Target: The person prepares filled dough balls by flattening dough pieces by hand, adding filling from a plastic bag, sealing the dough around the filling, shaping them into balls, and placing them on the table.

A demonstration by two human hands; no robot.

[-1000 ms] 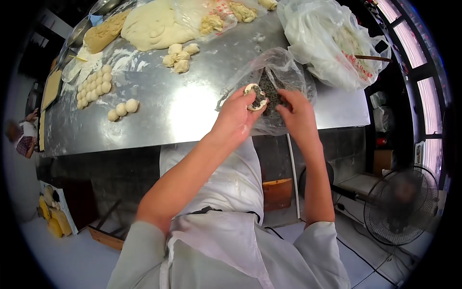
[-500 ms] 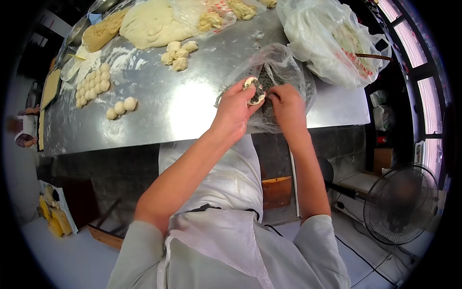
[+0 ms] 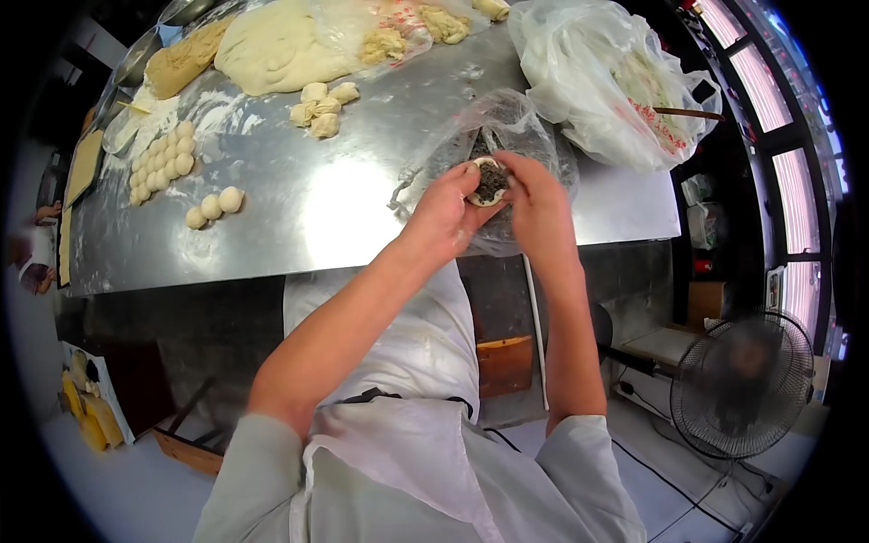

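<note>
A round dough wrapper with dark, crumbly filling (image 3: 490, 184) sits between my two hands, its pale rim showing around the filling. My left hand (image 3: 445, 210) cups it from the left, with the thumb on the near rim. The fingers of my right hand (image 3: 541, 201) are closed on the wrapper's right edge. Beneath and behind both hands lies a clear plastic bag (image 3: 516, 113) holding more of the dark filling. Part of that bag is hidden by my hands.
On the metal table (image 3: 262, 181) are rows of dough balls (image 3: 166, 163), three larger balls (image 3: 211, 210), several dough lumps (image 3: 317, 110) and a big dough sheet (image 3: 276, 50). A white plastic bag (image 3: 588, 81) stands at the right. A fan (image 3: 742, 385) is on the lower right.
My right hand has moved from the bag's filling up to the wrapper and now grips its edge. The wrapper has turned to face up more, with its filling in fuller view.
</note>
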